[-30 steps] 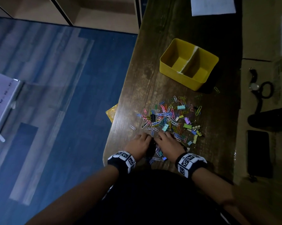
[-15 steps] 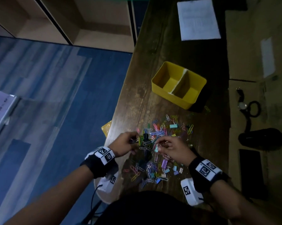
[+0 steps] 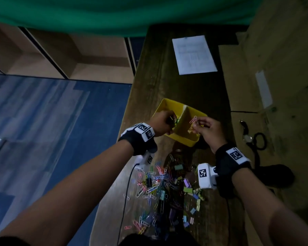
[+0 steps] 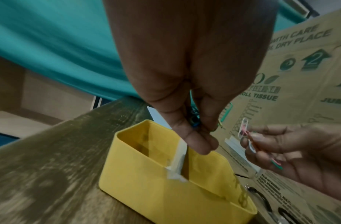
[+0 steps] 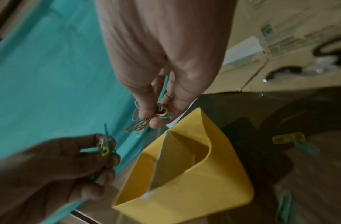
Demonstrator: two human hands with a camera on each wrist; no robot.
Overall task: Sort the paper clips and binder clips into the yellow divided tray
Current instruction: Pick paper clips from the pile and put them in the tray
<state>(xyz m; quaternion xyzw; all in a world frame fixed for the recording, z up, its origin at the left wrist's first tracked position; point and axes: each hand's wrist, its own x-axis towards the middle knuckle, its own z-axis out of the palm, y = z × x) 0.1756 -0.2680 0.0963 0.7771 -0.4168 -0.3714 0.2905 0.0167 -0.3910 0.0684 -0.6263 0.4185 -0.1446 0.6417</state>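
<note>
Head view: left hand and right hand, each grip pinched on paper clips, hang over the yellow divided tray mid-bench.

Left wrist view: left clips above the divider.

Right wrist view: tangled clips; risk: a snagged bunch dropping outside or across compartments.

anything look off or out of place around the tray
Two stray clips, one yellow, one teal, lie on the table right of the tray, apart from the main pile. The tray's divider looks like a taped-in strip, slightly crooked.
</note>
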